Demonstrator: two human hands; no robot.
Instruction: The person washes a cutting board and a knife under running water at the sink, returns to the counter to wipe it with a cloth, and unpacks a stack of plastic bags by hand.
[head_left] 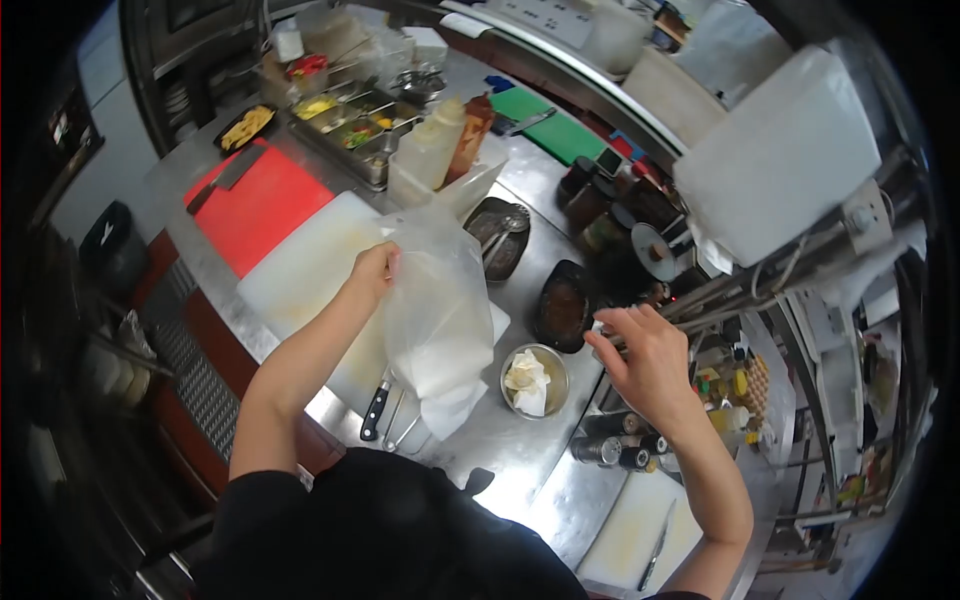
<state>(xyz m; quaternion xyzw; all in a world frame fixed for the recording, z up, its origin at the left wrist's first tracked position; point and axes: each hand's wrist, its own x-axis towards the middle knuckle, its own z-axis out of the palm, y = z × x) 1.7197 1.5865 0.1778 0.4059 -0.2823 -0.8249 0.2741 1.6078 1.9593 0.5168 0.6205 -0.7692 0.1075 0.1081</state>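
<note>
My left hand (375,268) is closed on the upper edge of a clear plastic bag (437,300). The bag hangs over a white cutting board (315,250), with white paper (452,402) at its lower end. Below the bag lie a black-handled knife (376,408) and a thin metal utensil (396,424). My right hand (648,365) is raised, its fingers curled toward the thumb around something small and whitish that I cannot make out. Left of that hand are a metal bowl (562,388) with crumpled white paper (527,381) inside and a dark oval dish (563,308).
A red cutting board (270,205) with a cleaver (228,178) lies at the left. Beyond it are ingredient pans (350,120) and squeeze bottles (440,145). Several shakers (610,440) stand at the right, near another white board (640,530) with a knife (657,545).
</note>
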